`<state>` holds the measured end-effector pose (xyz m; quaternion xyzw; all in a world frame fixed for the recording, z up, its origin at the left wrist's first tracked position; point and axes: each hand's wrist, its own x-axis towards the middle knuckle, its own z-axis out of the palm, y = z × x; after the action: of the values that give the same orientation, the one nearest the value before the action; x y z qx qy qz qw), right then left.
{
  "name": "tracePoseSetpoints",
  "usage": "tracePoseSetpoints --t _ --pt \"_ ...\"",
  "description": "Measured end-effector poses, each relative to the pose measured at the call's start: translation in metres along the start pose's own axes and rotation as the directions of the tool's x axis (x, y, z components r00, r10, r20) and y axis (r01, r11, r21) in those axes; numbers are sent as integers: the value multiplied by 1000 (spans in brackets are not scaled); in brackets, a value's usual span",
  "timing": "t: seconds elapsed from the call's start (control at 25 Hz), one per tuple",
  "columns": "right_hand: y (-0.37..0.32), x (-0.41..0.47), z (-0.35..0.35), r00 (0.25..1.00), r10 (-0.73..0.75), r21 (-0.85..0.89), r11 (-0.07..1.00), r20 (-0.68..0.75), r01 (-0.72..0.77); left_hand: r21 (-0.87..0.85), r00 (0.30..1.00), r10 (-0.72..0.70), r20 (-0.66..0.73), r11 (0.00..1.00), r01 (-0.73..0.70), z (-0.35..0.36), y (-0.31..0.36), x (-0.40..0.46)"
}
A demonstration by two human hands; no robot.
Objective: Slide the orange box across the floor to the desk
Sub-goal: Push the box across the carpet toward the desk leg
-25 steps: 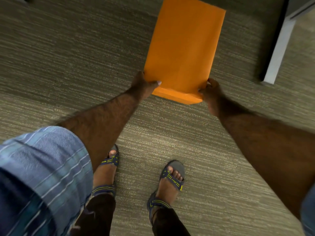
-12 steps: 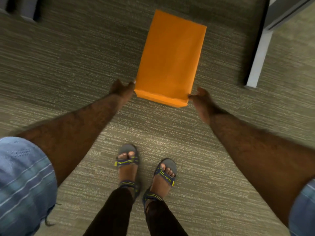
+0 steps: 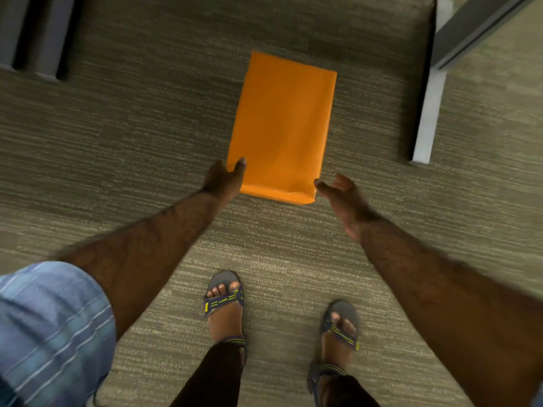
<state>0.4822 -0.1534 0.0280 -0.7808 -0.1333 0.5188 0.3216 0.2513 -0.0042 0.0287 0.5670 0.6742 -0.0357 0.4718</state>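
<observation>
The orange box [image 3: 283, 124] lies flat on the grey carpet, long side pointing away from me. My left hand [image 3: 224, 179] presses against its near left corner, thumb resting on the top face. My right hand [image 3: 342, 195] hovers just off the near right corner, fingers spread, its fingertips close to the box edge but not gripping it. The desk [image 3: 470, 33] stands at the upper right, with its white leg [image 3: 427, 113] reaching the floor to the right of the box.
My two sandalled feet [image 3: 224, 301] stand on the carpet behind the box. Grey furniture legs or panels [image 3: 38, 39] stand at the upper left. Open carpet lies between the box and the desk leg.
The box has moved further from my feet. My right hand has come off the box's corner and opened, and my right foot has stepped out to the right. My left hand stays at the left corner.
</observation>
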Motion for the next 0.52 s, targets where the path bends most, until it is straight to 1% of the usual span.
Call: tracePoseSetpoints --t 0.08,0.16,0.24,0.32,0.36,0.44,0.52 --pt "2 10 4 999 -4 -30 1000 35 5 -43 1000 -8 -22 999 7 11 5 12" --pt "6 31 7 998 -54 -55 997 40 56 -76 996 25 -81 997 -31 22 12 29" --pt "4 50 7 998 -63 -59 996 31 64 -59 986 36 -164 997 -46 30 19 50" --pt "8 67 9 998 -51 -43 998 33 53 -33 972 20 -236 999 -28 39 15 69" --pt "11 74 11 999 -45 -21 999 30 45 -47 966 -3 -257 999 -10 43 13 74" --pt "18 83 16 1000 -14 47 999 19 13 -103 965 -52 -257 994 27 53 7 79" --pt "26 90 22 999 1 114 993 51 -7 -124 971 -75 -229 991 47 59 -5 82"
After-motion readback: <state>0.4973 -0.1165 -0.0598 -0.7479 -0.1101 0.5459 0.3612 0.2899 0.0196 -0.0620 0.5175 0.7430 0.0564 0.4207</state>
